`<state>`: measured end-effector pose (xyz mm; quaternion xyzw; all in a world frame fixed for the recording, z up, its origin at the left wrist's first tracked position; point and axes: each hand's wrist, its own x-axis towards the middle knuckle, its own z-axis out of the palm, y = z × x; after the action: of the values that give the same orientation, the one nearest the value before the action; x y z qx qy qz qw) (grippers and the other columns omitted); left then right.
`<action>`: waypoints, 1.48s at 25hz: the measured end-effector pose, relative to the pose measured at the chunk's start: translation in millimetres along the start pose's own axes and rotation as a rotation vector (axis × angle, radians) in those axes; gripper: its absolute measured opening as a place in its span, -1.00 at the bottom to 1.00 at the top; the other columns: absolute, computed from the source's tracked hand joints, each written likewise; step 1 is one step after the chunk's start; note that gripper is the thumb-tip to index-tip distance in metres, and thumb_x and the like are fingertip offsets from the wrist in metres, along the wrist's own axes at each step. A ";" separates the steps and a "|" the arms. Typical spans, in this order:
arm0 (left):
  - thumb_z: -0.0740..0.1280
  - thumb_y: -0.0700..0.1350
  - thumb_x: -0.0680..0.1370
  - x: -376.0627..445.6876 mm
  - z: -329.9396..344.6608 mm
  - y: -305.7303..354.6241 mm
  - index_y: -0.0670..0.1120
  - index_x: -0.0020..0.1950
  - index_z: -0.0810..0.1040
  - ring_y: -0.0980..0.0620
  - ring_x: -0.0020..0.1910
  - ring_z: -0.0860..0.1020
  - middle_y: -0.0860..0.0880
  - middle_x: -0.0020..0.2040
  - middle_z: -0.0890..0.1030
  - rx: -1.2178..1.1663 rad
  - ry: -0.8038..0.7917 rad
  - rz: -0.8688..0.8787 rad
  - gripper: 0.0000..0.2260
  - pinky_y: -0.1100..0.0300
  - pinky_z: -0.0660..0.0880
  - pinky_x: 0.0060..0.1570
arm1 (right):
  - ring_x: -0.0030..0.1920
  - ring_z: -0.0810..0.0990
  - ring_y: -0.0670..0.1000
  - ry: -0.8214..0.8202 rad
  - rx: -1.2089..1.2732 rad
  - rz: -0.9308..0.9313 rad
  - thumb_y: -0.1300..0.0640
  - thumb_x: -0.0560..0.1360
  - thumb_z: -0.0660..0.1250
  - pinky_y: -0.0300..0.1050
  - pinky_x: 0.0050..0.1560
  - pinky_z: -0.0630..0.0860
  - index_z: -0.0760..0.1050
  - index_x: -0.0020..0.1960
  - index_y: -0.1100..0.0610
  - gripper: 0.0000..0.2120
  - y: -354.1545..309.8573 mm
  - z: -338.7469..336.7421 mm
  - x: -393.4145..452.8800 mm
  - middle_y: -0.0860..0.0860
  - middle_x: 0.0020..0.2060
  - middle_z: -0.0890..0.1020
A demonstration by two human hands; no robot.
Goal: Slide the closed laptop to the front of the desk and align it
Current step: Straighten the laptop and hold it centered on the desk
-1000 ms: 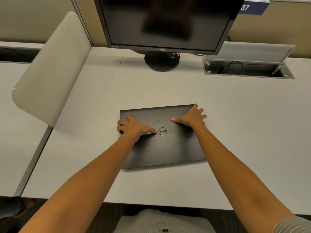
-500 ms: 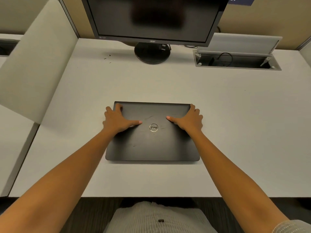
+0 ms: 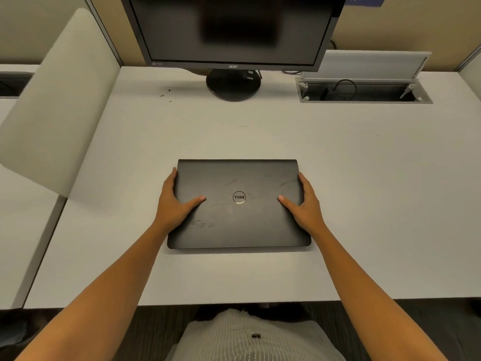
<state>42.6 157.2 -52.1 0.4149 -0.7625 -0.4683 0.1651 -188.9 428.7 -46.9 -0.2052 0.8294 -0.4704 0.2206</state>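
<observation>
Two hands: both were on the laptop, one at each side edge, when I logged this.
Left hand: spread flat, fingers run along the left edge, thumb laid across the lid pointing at the logo. It pressed and bracketed; it did not pinch or lift.
Laptop position: closed, lying flat on the desk, about mid-depth, with a bare strip of desk between its near edge and the desk's front edge. Its sides looked square to the desk front.
Right hand: mirror of the left, open, fingers against the right edge, thumb on the lid.
Step, my judgement: squaring up, with some pull toward me likely left.
How I'd do it well: keep equal pressure on both sides, draw straight back, palms low so the lid stays flat, and stop parallel to the front edge, short of overhang.
Behind: monitor and cable tray, well apart from the laptop.
</observation>
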 end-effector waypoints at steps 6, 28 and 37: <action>0.59 0.23 0.30 -10.6 0.2 -2.7 0.08 0.61 0.13 0.13 0.46 0.31 0.13 0.54 0.28 0.001 -0.012 -0.015 0.01 0.29 0.24 0.32 | 0.35 0.24 -0.25 -0.023 -0.030 -0.019 -0.09 0.45 0.48 -0.31 0.30 0.23 0.06 0.60 -0.04 -0.12 2.6 -1.7 0.4 -0.12 0.53 0.25; 0.56 0.20 0.35 -55.1 5.8 -7.4 0.05 0.62 0.14 0.14 0.51 0.25 0.14 0.57 0.24 -0.015 0.031 0.003 -0.04 0.36 0.19 0.35 | 0.37 0.25 -0.24 -0.021 -0.028 -0.030 -0.09 0.44 0.48 -0.29 0.32 0.24 0.09 0.60 -0.07 -0.13 14.9 -8.0 -25.5 -0.13 0.53 0.26; 0.54 0.25 0.35 -61.5 6.1 -11.6 0.09 0.62 0.12 0.18 0.50 0.24 0.18 0.57 0.22 -0.002 0.032 0.002 -0.03 0.28 0.21 0.39 | 0.38 0.25 -0.24 -0.021 -0.021 -0.025 -0.10 0.44 0.48 -0.25 0.34 0.25 0.09 0.60 -0.08 -0.14 17.2 -8.2 -34.5 -0.16 0.53 0.25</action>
<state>81.3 206.6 -56.7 0.4215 -0.7596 -0.4622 0.1779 -167.5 461.5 -52.2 -0.2227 0.8292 -0.4624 0.2213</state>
